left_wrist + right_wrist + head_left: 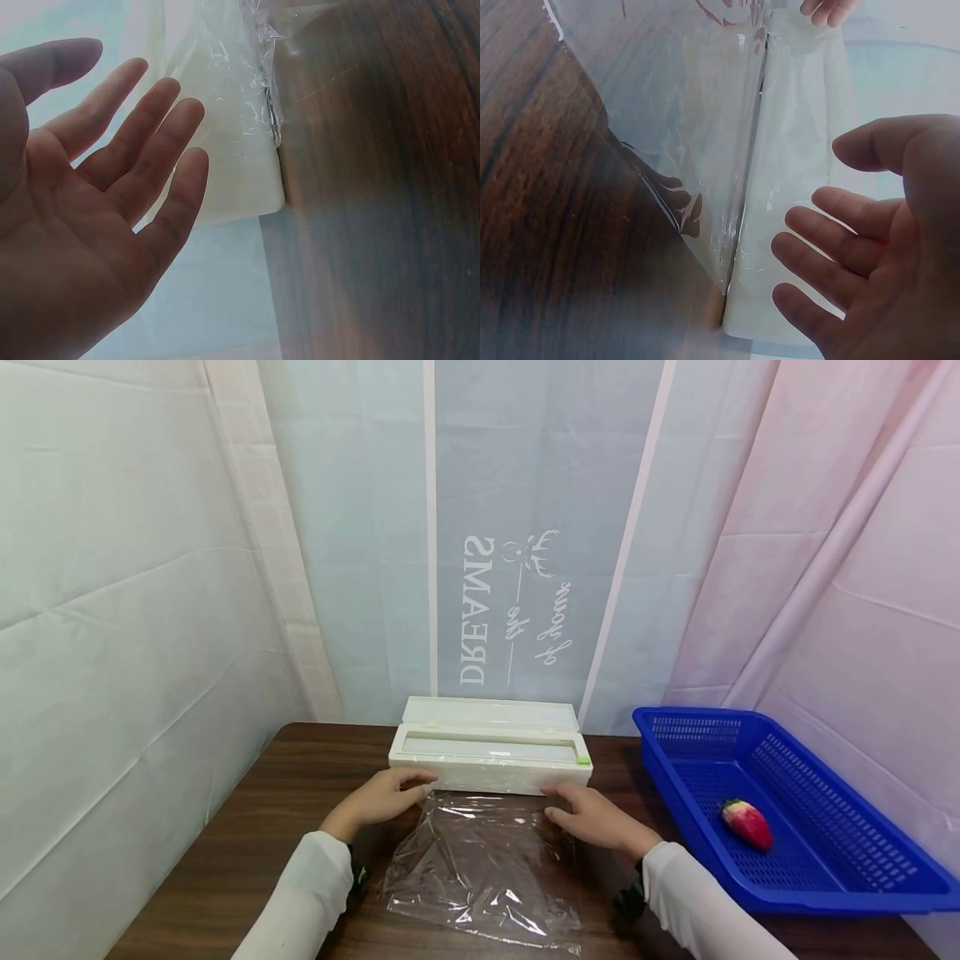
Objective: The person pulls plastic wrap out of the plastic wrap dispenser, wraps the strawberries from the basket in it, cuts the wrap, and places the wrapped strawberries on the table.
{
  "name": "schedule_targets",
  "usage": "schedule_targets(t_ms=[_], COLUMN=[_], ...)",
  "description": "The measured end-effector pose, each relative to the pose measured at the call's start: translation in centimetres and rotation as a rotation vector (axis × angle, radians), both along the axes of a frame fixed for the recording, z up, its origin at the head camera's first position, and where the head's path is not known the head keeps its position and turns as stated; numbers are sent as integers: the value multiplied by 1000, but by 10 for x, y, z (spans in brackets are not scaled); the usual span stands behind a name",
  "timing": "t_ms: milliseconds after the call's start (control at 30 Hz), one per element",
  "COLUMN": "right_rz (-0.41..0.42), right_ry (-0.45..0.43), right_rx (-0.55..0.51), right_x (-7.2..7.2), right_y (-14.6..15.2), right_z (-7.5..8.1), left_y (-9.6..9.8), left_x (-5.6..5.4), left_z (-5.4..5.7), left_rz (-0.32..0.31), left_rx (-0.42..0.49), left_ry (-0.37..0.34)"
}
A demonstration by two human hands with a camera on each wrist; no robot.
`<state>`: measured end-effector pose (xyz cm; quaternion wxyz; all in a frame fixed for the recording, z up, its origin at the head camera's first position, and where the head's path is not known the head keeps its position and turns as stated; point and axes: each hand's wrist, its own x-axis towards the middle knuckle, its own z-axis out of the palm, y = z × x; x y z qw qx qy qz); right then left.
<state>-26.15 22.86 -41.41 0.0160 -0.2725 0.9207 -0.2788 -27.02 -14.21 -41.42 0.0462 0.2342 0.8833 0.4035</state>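
Evidently, in the head view, the left hand [381, 799] lies at the near left end of the white box [487, 750], its fingers relaxed and apart, pinching nothing. The right hand [596, 817] mirrors it at the other end, thumb and fingers apart, just below the green tab [582, 760]. Between the hands, and reaching nearer the person, a creased clear film [487, 868] runs from the box front onto the desk [300, 777]. Beyond both hands the lid [491, 712] stands raised. Right of the right hand, a blue basket [708, 781] holds a red-and-white fruit [748, 824]. Handling the film well probably calls for level hands and an even pull at both sides, since one-sided tension would likely deepen the creases.

From the left wrist, the fingers are spread before the box; whether they touch it, I cannot tell. The film is bunched along the box's edge, past the fingertips, so smoothing there seems wise.

From the right wrist, the fingers are likewise parted, with the box beneath them. The film's slanting side edge, away from those fingertips, folds over itself; a light, flat touch should suit it better than a hard tug.
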Motion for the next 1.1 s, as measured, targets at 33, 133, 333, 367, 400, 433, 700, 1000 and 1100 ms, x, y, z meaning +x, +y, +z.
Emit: schedule_targets(t_ms=[33, 133, 333, 367, 400, 433, 700, 1000, 1100], right_rz=[-1, -3, 3, 2, 2, 2, -9, -41, -41], right_ry=[2, 4, 31, 30, 26, 21, 9, 18, 59], right_rx=[2, 2, -5, -9, -12, -16, -12, -10, -12], right_x=[0, 0, 3, 3, 3, 3, 3, 11, 12], right_y=[0, 0, 2, 3, 3, 4, 9, 15, 19], right_z=[0, 2, 8, 10, 11, 12, 16, 33, 41], left_y=[0, 1, 1, 1, 1, 1, 0, 1, 1], left_x=[0, 1, 5, 5, 6, 6, 9, 16, 18], left_z=[0, 1, 3, 3, 3, 3, 4, 4, 3], left_rz=[3, 13, 18, 18, 17, 17, -1, -8, -10], left_rx=[1, -2, 8, 10, 9, 8, 19, 42, 47], left_ry=[1, 8, 26, 27, 33, 35, 50, 78, 88])
